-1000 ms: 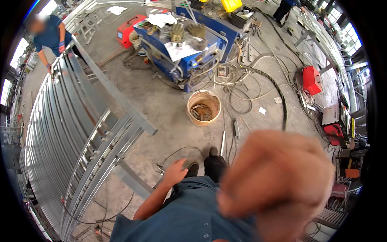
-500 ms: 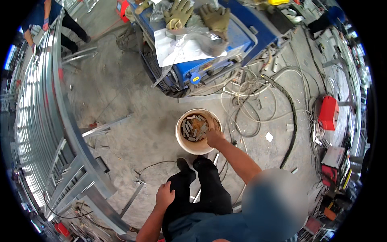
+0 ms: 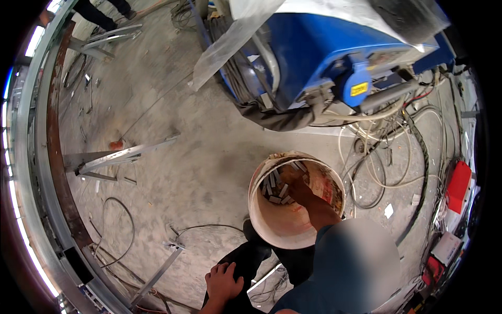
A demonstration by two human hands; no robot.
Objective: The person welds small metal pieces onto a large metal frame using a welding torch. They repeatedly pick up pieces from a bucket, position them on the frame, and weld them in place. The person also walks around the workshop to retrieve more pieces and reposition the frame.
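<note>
A dirty white bucket (image 3: pixel 285 234) stands on the concrete floor in front of my feet. Several short grey metal pieces (image 3: pixel 275 199) lie at its bottom. My right hand (image 3: pixel 294 183) reaches down inside the bucket among these pieces; its fingers are in shade and partly hidden, so what they grip is unclear. My left hand (image 3: pixel 224 282) rests on my left knee, holding nothing, with its fingers laid over the dark trouser cloth.
A blue machine (image 3: pixel 308 49) with plastic sheeting on top stands beyond the bucket. Tangled hoses and cables (image 3: pixel 384 162) lie to the right, near a red case (image 3: pixel 458 187). Metal framing (image 3: pixel 56 136) runs along the left. Another person's legs (image 3: pixel 97 13) show at far left.
I have bent lower, so the bucket and blue machine look larger and closer. My right hand has gone from the bucket's right rim area deeper in among the pieces. My left hand stays at the knee.
</note>
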